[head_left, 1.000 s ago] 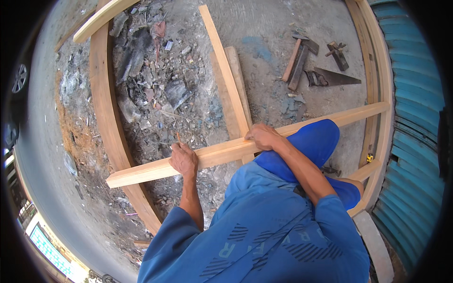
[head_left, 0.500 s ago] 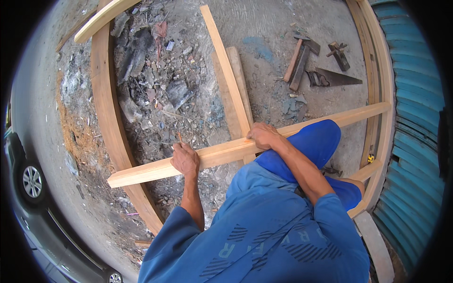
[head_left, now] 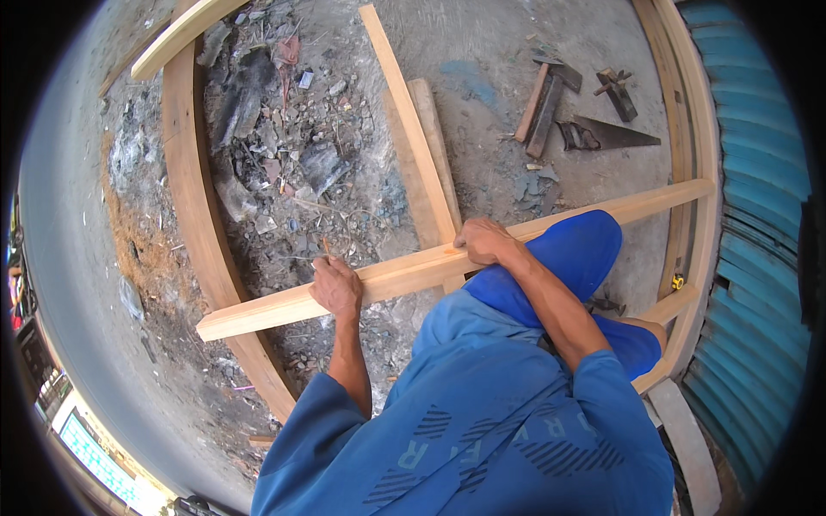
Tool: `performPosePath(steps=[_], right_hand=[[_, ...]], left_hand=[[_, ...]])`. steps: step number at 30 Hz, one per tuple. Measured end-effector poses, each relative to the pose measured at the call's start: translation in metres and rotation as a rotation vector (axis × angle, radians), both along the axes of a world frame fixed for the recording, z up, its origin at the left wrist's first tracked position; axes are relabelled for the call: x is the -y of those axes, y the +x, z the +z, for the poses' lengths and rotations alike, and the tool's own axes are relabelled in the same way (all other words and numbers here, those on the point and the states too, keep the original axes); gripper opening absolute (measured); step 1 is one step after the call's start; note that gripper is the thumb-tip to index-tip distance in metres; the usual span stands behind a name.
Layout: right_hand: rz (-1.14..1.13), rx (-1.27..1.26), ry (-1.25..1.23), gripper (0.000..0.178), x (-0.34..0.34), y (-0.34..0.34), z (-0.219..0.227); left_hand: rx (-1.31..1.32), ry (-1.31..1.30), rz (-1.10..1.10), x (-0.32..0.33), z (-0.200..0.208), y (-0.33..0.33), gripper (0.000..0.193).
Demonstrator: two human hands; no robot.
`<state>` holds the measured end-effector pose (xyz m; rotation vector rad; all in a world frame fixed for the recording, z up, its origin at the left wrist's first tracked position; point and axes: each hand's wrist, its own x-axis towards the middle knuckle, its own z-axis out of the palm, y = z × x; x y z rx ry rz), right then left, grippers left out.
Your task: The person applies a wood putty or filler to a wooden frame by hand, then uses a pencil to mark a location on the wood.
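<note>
Right grip (head_left: 487, 242) is being shifted slightly rightward along the pale beam (head_left: 396, 279) versus the earlier frame; fingers are being bent at its edge, cannot tell if anything is being held. Beam is being supported across the brown plank (head_left: 194, 172), running from lower left to right of frame. Left grip (head_left: 335, 286), left of center, is being rested on the beam, closed around a thin brown stick (head_left: 325, 246). Hammer (head_left: 533, 105) and saw (head_left: 615, 135) are being kept upper right.
</note>
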<state>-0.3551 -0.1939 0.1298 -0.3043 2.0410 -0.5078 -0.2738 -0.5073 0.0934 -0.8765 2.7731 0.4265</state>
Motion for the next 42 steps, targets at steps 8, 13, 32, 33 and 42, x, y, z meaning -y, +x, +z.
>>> performPosePath(steps=[8, 13, 32, 33, 42], right_hand=[[-0.034, -0.056, 0.046, 0.041, -0.001, 0.006, 0.003], [-0.193, 0.08, -0.256, 0.043, -0.006, 0.002, 0.001], [-0.055, 0.157, -0.1, 0.065, 0.006, -0.003, -0.013], [-0.053, 0.152, -0.057, 0.066, 0.006, -0.003, -0.015], [0.103, 0.108, 0.136, 0.059, 0.001, -0.01, -0.021]], left_hand=[[-0.042, 0.037, 0.002, -0.001, -0.001, 0.0, 0.025], [-0.032, 0.008, -0.012, 0.0, -0.006, 0.001, 0.027], [0.004, -0.002, 0.007, 0.002, -0.001, 0.001, 0.029], [0.0, 0.002, 0.006, 0.002, -0.002, 0.001, 0.029], [-0.016, -0.037, 0.005, 0.003, -0.008, 0.002, 0.029]])
